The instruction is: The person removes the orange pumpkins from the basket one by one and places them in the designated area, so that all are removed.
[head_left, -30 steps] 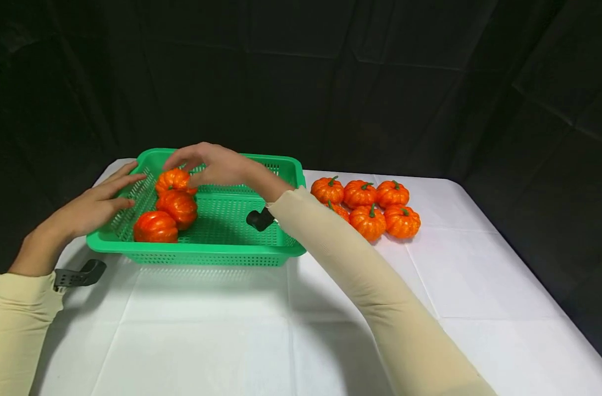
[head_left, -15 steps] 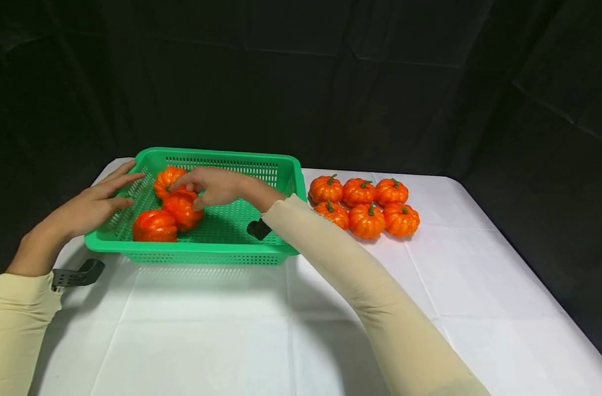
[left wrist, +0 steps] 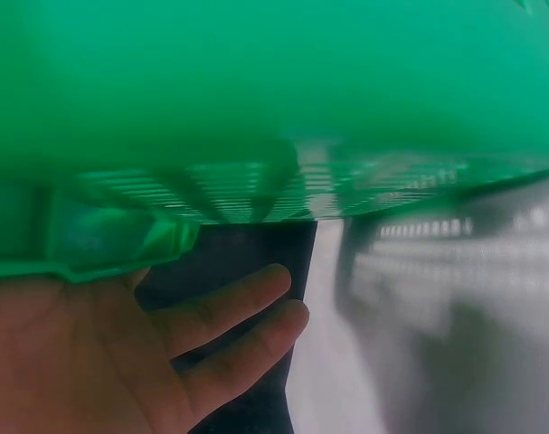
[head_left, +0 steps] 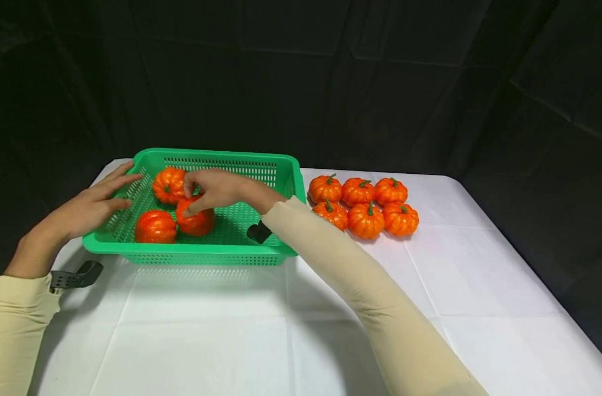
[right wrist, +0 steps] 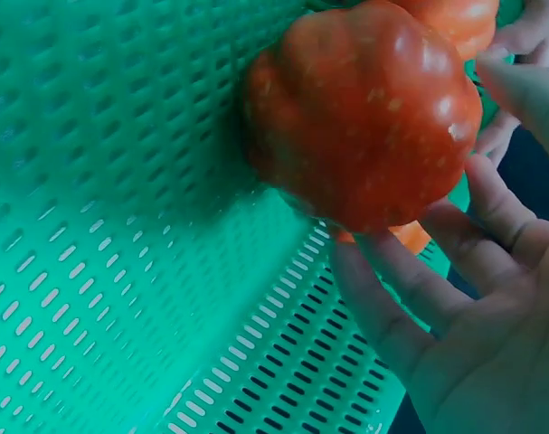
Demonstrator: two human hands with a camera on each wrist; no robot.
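1. Fingers of the right hand (head_left: pixel 216 187) curl round a small orange pumpkin (head_left: pixel 195 218) inside the green perforated basket (head_left: pixel 221 250), gripping it just above the basket floor.
2. Two more pumpkins lie in the basket: one at the back left (head_left: pixel 168 185), one at the front left (head_left: pixel 155 226).
3. Left hand (head_left: pixel 90 206) rests flat, fingers straight, against the basket's left rim.
4. Six pumpkins (head_left: pixel 365 204) sit grouped on the white tablecloth (head_left: pixel 479 286), just right of the basket.
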